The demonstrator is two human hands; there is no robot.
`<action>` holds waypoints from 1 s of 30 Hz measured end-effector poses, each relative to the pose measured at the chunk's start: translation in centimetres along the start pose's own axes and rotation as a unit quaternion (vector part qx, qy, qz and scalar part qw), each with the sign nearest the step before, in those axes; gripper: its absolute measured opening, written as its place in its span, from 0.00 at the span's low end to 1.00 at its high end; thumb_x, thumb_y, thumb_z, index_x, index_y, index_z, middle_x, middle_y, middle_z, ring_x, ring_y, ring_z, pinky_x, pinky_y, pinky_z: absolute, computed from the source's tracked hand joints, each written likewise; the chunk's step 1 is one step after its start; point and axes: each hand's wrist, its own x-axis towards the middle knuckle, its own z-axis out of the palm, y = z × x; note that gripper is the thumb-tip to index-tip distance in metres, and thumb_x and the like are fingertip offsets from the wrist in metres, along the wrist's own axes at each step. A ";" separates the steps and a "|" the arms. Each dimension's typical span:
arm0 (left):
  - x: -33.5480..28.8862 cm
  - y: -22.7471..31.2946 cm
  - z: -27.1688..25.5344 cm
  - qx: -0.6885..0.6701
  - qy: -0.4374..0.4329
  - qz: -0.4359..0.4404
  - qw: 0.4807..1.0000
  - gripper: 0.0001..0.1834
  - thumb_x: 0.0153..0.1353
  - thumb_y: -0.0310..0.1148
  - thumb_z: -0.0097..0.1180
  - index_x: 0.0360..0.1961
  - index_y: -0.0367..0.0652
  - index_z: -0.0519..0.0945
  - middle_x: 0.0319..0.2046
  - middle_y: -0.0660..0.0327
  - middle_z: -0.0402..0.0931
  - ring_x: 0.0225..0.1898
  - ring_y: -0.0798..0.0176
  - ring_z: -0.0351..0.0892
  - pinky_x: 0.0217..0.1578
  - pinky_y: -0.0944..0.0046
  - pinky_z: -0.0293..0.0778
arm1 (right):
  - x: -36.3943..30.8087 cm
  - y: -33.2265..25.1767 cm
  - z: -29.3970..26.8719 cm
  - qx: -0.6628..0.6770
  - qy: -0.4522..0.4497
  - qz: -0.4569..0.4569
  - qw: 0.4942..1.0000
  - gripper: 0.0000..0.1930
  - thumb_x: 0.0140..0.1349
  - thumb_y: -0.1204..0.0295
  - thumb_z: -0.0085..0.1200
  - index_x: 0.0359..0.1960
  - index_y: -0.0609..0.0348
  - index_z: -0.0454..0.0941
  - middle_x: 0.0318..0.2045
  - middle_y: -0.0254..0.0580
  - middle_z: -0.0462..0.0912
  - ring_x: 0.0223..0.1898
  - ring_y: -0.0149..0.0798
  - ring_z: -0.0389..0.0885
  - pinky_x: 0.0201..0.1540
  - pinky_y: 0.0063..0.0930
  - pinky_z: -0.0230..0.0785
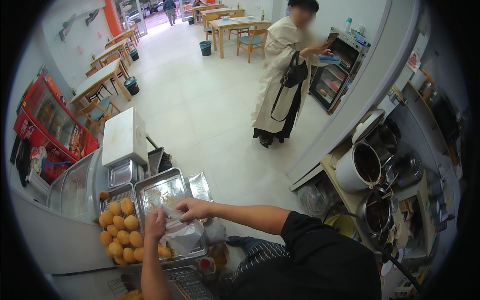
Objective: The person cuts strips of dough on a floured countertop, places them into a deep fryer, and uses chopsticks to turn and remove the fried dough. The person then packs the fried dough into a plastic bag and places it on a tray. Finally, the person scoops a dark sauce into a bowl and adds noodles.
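Both my hands hold the top of a thin white plastic bag (184,237) over a shallow metal tray (161,188). My left hand (156,223) is closed on the bag's left edge, and the fingers of my right hand (194,209) pinch its upper right part. The bag hangs down below my fingers; what it contains, if anything, I cannot make out. Left of my left hand, several round golden-brown fried balls (122,229) are heaped in a tray with a wire rack. A few fried pieces (164,251) lie beside the bag's lower left side.
A white box (125,136) stands beyond the trays, near a red display fridge (52,125). Ahead stands a person in a cream coat (277,75). To the right, a large white pot (357,167) and a metal pot (377,212) sit on a counter. Wooden tables (240,22) stand farther back.
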 end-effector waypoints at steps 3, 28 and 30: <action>-0.7 -0.5 -0.4 0.006 0.020 -0.004 1.000 0.25 0.75 0.44 0.49 0.27 0.34 0.81 0.16 0.64 0.73 0.18 0.69 0.72 0.21 0.64 0.67 | -0.3 0.2 0.9 0.042 0.023 0.025 0.999 0.09 0.63 0.72 0.60 0.43 0.60 0.78 0.27 0.31 0.81 0.28 0.24 0.79 0.31 0.20 0.71; -5.9 -8.3 -1.9 0.042 -0.021 -0.290 0.956 0.21 0.67 0.42 0.55 0.49 0.33 0.78 0.37 0.44 0.83 0.29 0.56 0.85 0.28 0.57 0.80 | 3.1 4.6 3.7 0.029 0.178 0.065 0.982 0.10 0.60 0.72 0.63 0.32 0.55 0.72 0.27 0.31 0.74 0.30 0.28 0.79 0.31 0.27 0.76; -7.1 -6.2 1.2 -0.261 0.068 -0.230 0.935 0.18 0.67 0.41 0.60 0.43 0.33 0.77 0.29 0.54 0.79 0.29 0.65 0.83 0.24 0.66 0.79 | 3.5 4.8 5.2 0.035 0.182 0.053 0.981 0.12 0.59 0.72 0.64 0.28 0.55 0.70 0.25 0.30 0.73 0.27 0.26 0.76 0.28 0.27 0.72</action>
